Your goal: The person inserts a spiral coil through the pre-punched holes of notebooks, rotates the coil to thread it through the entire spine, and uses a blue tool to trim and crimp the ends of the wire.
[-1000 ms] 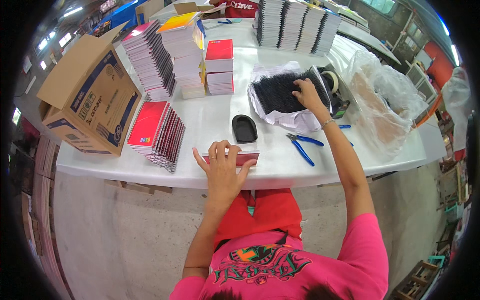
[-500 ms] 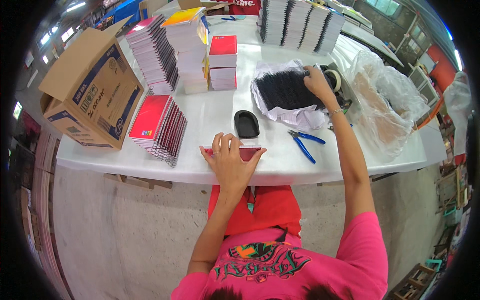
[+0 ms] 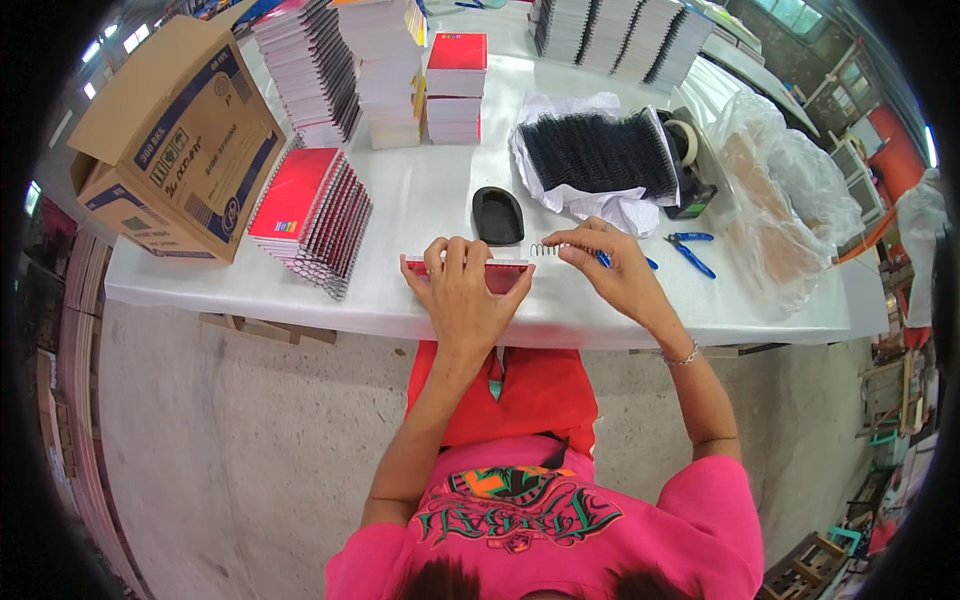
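My left hand lies flat on a red-covered notebook near the front edge of the white table. My right hand pinches a thin metal spiral coil at the notebook's far right corner. Behind it, a heap of black spiral coils rests on white paper. A black oval tray sits just beyond the notebook.
Blue-handled pliers lie right of my right hand. A fanned stack of red spiral notebooks and an open cardboard box stand at the left. Piles of notebooks fill the back. A tape dispenser and a clear plastic bag are at the right.
My right hand left the heap of black coils and came down to the notebook's edge, now holding one coil. My left hand stayed on the notebook.
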Action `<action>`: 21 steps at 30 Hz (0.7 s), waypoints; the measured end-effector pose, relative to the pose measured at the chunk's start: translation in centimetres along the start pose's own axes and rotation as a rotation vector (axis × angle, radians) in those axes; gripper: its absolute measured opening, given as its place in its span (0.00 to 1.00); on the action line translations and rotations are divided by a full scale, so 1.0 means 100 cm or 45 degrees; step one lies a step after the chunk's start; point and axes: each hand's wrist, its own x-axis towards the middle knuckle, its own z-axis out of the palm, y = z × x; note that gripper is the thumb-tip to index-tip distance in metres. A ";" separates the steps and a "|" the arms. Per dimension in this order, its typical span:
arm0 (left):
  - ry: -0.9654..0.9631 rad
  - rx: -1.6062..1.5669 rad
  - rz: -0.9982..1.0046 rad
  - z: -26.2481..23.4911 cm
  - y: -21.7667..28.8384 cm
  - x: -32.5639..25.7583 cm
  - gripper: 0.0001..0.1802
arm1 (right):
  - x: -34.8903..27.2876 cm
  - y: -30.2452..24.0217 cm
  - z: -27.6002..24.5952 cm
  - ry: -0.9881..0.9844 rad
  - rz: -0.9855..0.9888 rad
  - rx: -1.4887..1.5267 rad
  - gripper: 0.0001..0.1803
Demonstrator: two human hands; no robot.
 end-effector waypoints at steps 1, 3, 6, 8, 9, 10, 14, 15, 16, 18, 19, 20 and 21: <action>-0.004 -0.006 -0.004 0.000 0.000 0.000 0.27 | -0.002 0.001 0.004 0.059 -0.044 -0.012 0.11; -0.010 -0.017 -0.008 0.000 0.001 0.000 0.27 | -0.004 0.005 0.011 0.126 -0.084 -0.009 0.11; -0.001 -0.013 0.004 0.001 0.000 0.000 0.27 | -0.005 0.011 0.017 0.121 -0.051 0.029 0.11; 0.003 0.001 0.005 0.001 0.000 0.000 0.27 | -0.005 0.011 0.018 0.095 0.004 0.044 0.12; 0.005 0.007 0.004 0.001 -0.001 0.000 0.27 | -0.005 0.010 0.019 0.085 0.010 0.062 0.12; 0.002 0.009 0.005 0.001 -0.001 0.000 0.27 | -0.005 0.009 0.021 0.075 0.016 0.081 0.11; -0.016 -0.017 0.006 0.001 -0.003 -0.001 0.28 | -0.008 0.009 0.025 0.012 0.024 0.111 0.11; -0.021 -0.029 0.006 0.000 -0.004 -0.001 0.28 | -0.008 0.013 0.026 0.017 -0.032 0.097 0.11; -0.056 -0.033 -0.004 0.000 -0.004 -0.001 0.28 | -0.008 0.019 0.028 0.022 -0.089 0.084 0.10; -0.128 -0.038 -0.025 -0.003 -0.003 -0.001 0.29 | -0.007 0.021 0.030 0.018 -0.109 0.092 0.09; -0.135 -0.035 -0.025 -0.003 -0.004 -0.001 0.29 | -0.009 0.020 0.032 0.011 -0.073 0.112 0.09; -0.144 -0.033 -0.028 -0.004 -0.004 -0.001 0.28 | -0.008 0.016 0.033 0.001 -0.036 0.132 0.08; -0.152 -0.030 -0.030 -0.005 -0.005 -0.001 0.28 | -0.007 0.010 0.033 -0.005 0.008 0.099 0.07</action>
